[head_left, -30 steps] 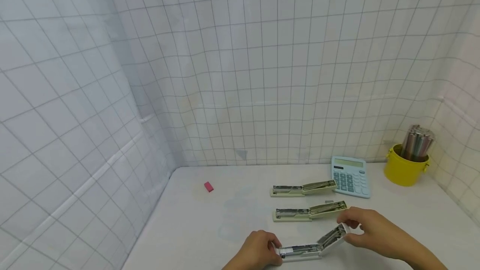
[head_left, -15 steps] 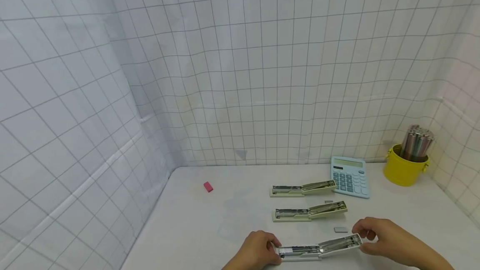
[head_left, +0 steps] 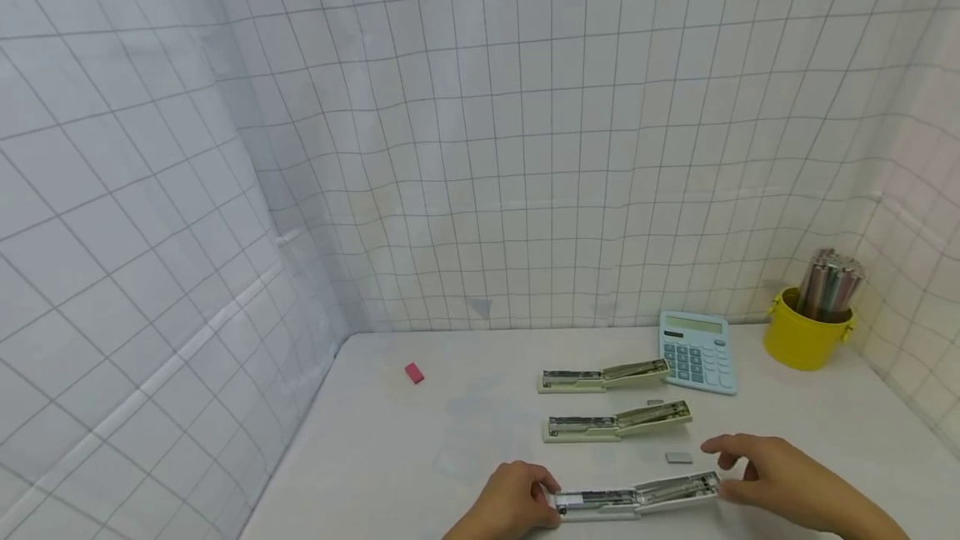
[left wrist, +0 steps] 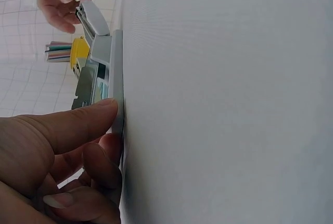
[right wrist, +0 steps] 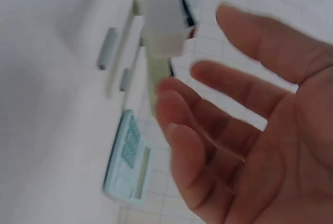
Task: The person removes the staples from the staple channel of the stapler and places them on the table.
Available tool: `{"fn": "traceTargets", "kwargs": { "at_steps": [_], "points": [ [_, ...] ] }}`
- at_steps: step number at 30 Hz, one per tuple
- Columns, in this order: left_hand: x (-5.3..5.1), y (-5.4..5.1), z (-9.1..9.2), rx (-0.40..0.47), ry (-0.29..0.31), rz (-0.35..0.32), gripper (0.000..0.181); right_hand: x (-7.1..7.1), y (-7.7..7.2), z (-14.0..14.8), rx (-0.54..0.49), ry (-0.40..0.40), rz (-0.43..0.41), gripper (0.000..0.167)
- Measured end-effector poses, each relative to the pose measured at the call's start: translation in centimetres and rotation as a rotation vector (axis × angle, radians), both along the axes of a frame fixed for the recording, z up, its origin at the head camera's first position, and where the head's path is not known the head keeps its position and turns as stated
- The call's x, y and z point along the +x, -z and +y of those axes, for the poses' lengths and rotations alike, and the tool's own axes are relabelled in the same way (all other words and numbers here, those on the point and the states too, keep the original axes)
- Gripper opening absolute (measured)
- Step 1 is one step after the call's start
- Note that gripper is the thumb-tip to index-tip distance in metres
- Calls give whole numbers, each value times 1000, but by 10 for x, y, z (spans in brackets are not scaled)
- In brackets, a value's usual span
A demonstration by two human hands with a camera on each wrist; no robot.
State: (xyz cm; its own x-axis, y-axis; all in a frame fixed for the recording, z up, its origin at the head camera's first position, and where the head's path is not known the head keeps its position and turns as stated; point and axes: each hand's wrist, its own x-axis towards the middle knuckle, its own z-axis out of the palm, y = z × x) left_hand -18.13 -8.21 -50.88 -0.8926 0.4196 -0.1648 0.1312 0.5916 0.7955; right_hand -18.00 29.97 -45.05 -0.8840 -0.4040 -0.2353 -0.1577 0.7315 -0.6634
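A white stapler (head_left: 600, 504) lies opened out flat at the front of the table, its top arm (head_left: 678, 487) angled slightly up to the right. My left hand (head_left: 513, 497) pinches the left end of its base; in the left wrist view the thumb (left wrist: 99, 114) presses on that end. Just past the tip of the top arm is my right hand (head_left: 772, 473), fingers relaxed and holding nothing. Behind lie two pale green staplers, a nearer one (head_left: 585, 433) and a farther one (head_left: 573, 384), both opened out the same way.
Two strips of staples, a larger (head_left: 678, 457) and a smaller one (head_left: 655, 402), lie near the staplers. A blue calculator (head_left: 697, 352) touches or nearly touches the far stapler. A yellow bucket (head_left: 801, 340) of pencil-like sticks stands back right. A pink eraser (head_left: 414, 373) lies left.
The white stapler's top arm has swung down to the right. My right hand has let go of it and moved right; a staple strip behind it came into view. My left hand stays put.
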Motion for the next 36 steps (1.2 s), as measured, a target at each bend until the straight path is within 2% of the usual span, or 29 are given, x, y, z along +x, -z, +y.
{"fn": "traceTargets", "kwargs": {
  "at_steps": [2,5,10,13,15,20,26,30,36],
  "points": [
    [1,0,1,1,-3,-5,18,3,-6,-6,-4,50,48,44],
    [1,2,2,5,-7,-8,18,8,-12,-20,-105,96,39,41],
    [0,4,3,22,-18,-20,19,10,-7,-54,-340,80,-156,40],
    [-2,6,2,33,-14,-20,21,10,2,-77,-426,46,-241,38],
    [-3,6,2,41,-12,-20,22,9,8,-91,-466,20,-268,36],
    [-4,8,3,51,-20,-14,23,7,20,-115,-510,-25,-270,33],
    [-2,6,2,51,-21,-11,23,10,34,-135,-527,-1,-337,25],
    [-2,4,1,54,-15,2,23,11,42,-143,-544,-4,-340,24],
    [0,3,2,66,-10,-22,23,14,48,-148,-579,15,-355,26]
  ]
}}
